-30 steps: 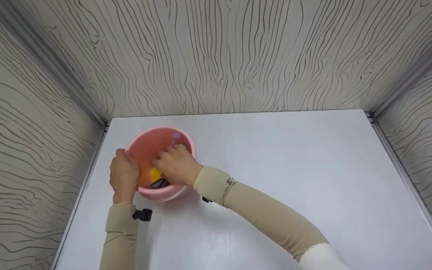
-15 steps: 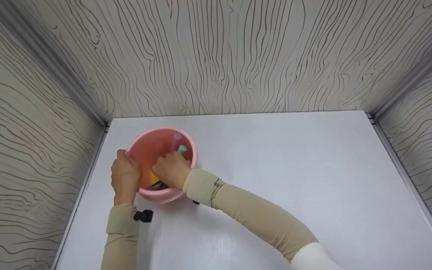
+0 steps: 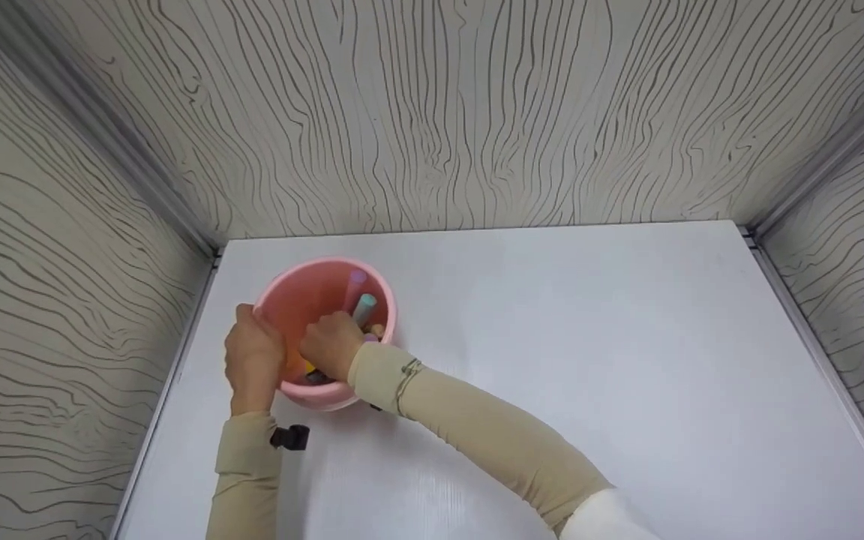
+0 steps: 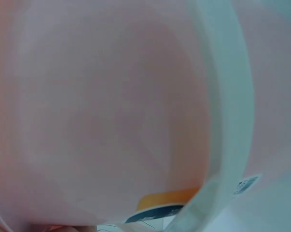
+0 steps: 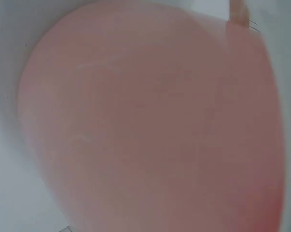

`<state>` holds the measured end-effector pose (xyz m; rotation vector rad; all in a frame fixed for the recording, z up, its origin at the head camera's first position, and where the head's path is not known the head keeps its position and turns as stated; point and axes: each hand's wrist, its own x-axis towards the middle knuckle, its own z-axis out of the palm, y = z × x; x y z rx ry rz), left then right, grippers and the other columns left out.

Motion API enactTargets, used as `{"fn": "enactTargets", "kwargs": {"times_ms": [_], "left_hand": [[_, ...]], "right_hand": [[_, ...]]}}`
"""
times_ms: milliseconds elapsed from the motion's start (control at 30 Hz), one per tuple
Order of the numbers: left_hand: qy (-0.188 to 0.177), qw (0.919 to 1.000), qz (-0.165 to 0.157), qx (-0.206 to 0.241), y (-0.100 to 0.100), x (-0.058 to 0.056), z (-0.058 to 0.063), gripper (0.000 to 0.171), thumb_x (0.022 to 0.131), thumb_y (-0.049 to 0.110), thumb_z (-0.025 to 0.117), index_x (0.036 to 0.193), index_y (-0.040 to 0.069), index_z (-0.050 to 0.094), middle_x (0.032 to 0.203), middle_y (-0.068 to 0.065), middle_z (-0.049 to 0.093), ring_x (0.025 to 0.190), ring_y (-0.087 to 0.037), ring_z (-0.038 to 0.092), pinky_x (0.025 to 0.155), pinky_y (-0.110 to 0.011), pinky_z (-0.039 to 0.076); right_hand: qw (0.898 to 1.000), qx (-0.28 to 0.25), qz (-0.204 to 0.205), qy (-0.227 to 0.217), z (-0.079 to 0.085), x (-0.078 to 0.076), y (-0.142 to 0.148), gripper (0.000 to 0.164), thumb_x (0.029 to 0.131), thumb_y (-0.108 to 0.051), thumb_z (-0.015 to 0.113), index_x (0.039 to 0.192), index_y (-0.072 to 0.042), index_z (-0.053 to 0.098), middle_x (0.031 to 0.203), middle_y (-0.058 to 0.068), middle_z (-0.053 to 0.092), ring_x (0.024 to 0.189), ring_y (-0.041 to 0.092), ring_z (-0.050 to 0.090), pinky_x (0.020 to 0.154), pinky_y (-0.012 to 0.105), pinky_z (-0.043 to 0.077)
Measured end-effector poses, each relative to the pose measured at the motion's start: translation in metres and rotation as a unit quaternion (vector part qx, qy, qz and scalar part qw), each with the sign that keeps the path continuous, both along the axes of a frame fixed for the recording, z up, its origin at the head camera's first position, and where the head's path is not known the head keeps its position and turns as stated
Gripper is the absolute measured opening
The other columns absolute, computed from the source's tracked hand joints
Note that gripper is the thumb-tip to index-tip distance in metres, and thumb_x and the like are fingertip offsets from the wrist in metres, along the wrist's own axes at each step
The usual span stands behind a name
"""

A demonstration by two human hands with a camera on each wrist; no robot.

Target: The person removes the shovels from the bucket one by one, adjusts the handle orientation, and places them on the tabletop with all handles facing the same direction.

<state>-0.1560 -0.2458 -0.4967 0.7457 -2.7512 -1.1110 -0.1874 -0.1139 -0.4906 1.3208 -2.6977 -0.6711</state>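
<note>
A pink bucket (image 3: 320,393) stands tilted on the left part of the table. My left hand (image 3: 254,355) grips its left rim, fingers over the edge. My right hand (image 3: 332,345) reaches down into the bucket, and its fingertips are hidden, so I cannot tell what they hold. Around it inside are a purple rod (image 3: 355,287), a teal rod (image 3: 364,308) and small brownish pieces (image 3: 377,330). A yellow thing (image 3: 309,367) and a black thing (image 3: 316,378) lie below my right hand. The bucket's pink wall (image 5: 155,116) fills most of the right wrist view.
The white table (image 3: 589,360) reaches to patterned walls (image 3: 432,112) at the back and sides. In the left wrist view a pale curved band (image 4: 229,87) crosses the bucket's outside, near a small barcode sticker (image 4: 245,185).
My right hand has shifted left and toward the near side inside the bucket, uncovering the teal rod and the brownish pieces. My left hand keeps its grip on the rim.
</note>
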Motion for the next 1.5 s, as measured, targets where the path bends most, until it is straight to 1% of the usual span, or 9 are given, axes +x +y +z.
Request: {"fn": "enactTargets", "kwargs": {"times_ms": [233, 467, 633, 833, 967, 1067, 1167, 1367, 1500], "left_hand": [[-0.003, 1.0000, 0.000, 0.009, 0.007, -0.003, 0.000, 0.047, 0.117, 0.038, 0.030, 0.140, -0.001, 0.045, 0.111, -0.025, 0.064, 0.079, -0.033, 0.066, 0.056, -0.035, 0.051], [0.013, 0.9998, 0.000, -0.017, 0.007, -0.003, -0.002, 0.046, 0.117, 0.036, 0.028, 0.136, -0.002, 0.047, 0.111, -0.027, 0.065, 0.083, -0.036, 0.067, 0.059, -0.042, 0.051], [0.025, 0.9995, -0.001, -0.021, 0.007, -0.001, -0.005, 0.045, 0.117, 0.034, 0.028, 0.133, -0.002, 0.049, 0.112, -0.027, 0.066, 0.086, -0.038, 0.068, 0.060, -0.044, 0.053], [0.011, 0.9998, 0.000, -0.015, 0.006, -0.002, -0.005, 0.045, 0.117, 0.035, 0.029, 0.135, -0.001, 0.048, 0.112, -0.026, 0.066, 0.085, -0.036, 0.068, 0.061, -0.043, 0.054], [0.010, 0.9999, 0.000, -0.010, 0.006, -0.002, -0.004, 0.044, 0.117, 0.036, 0.030, 0.135, 0.000, 0.048, 0.111, -0.023, 0.065, 0.085, -0.035, 0.067, 0.063, -0.042, 0.055], [0.012, 0.9999, 0.001, -0.010, 0.005, -0.001, -0.004, 0.044, 0.117, 0.038, 0.030, 0.133, 0.001, 0.048, 0.109, -0.022, 0.065, 0.084, -0.034, 0.065, 0.063, -0.041, 0.054], [0.013, 0.9998, 0.003, -0.015, 0.003, -0.001, -0.003, 0.045, 0.117, 0.039, 0.029, 0.131, 0.001, 0.049, 0.109, -0.022, 0.065, 0.085, -0.035, 0.065, 0.063, -0.043, 0.053], [0.005, 0.9998, 0.007, -0.019, 0.000, -0.002, -0.002, 0.045, 0.116, 0.036, 0.026, 0.134, 0.001, 0.048, 0.114, -0.025, 0.065, 0.090, -0.038, 0.067, 0.068, -0.051, 0.053], [0.001, 0.9997, 0.014, -0.020, -0.001, -0.003, -0.001, 0.044, 0.116, 0.035, 0.029, 0.135, 0.001, 0.048, 0.115, -0.025, 0.066, 0.091, -0.039, 0.067, 0.069, -0.052, 0.055]], "right_hand": [[1.000, 0.001, -0.008, 0.004, -0.009, -0.004, -0.002, 0.018, 0.102, -0.038, 0.069, 0.098, -0.026, 0.081, 0.073, -0.009, 0.070, 0.070, 0.011, 0.071, 0.069, 0.027, 0.062], [1.000, 0.007, -0.010, 0.003, -0.009, -0.004, -0.002, 0.018, 0.105, -0.034, 0.066, 0.098, -0.025, 0.080, 0.072, -0.009, 0.067, 0.067, 0.010, 0.069, 0.066, 0.026, 0.061], [1.000, 0.007, -0.017, -0.021, -0.004, -0.003, -0.003, 0.016, 0.104, -0.033, 0.069, 0.096, -0.024, 0.080, 0.072, -0.008, 0.067, 0.067, 0.011, 0.069, 0.071, 0.028, 0.062], [0.999, 0.003, -0.013, -0.044, 0.004, -0.004, -0.002, 0.018, 0.105, -0.033, 0.068, 0.097, -0.023, 0.079, 0.074, -0.007, 0.068, 0.070, 0.011, 0.070, 0.073, 0.028, 0.062], [0.998, -0.007, -0.008, -0.068, 0.009, -0.007, 0.000, 0.016, 0.105, -0.031, 0.069, 0.098, -0.022, 0.080, 0.073, -0.006, 0.065, 0.069, 0.013, 0.067, 0.072, 0.029, 0.062], [0.997, -0.010, -0.001, -0.072, 0.013, -0.009, 0.001, 0.017, 0.107, -0.028, 0.066, 0.098, -0.021, 0.078, 0.072, -0.005, 0.061, 0.067, 0.014, 0.064, 0.071, 0.029, 0.061], [0.997, -0.013, 0.006, -0.073, 0.016, -0.011, 0.001, 0.020, 0.109, -0.026, 0.061, 0.098, -0.020, 0.077, 0.074, -0.005, 0.062, 0.067, 0.014, 0.063, 0.071, 0.029, 0.061], [0.995, -0.021, 0.009, -0.098, 0.026, -0.016, 0.004, 0.011, 0.104, -0.026, 0.071, 0.106, -0.018, 0.078, 0.077, -0.003, 0.065, 0.070, 0.016, 0.065, 0.076, 0.030, 0.063], [0.991, -0.037, 0.009, -0.130, 0.033, -0.017, 0.006, 0.008, 0.101, -0.024, 0.072, 0.103, -0.016, 0.077, 0.076, -0.002, 0.064, 0.071, 0.016, 0.065, 0.073, 0.030, 0.062]]}}
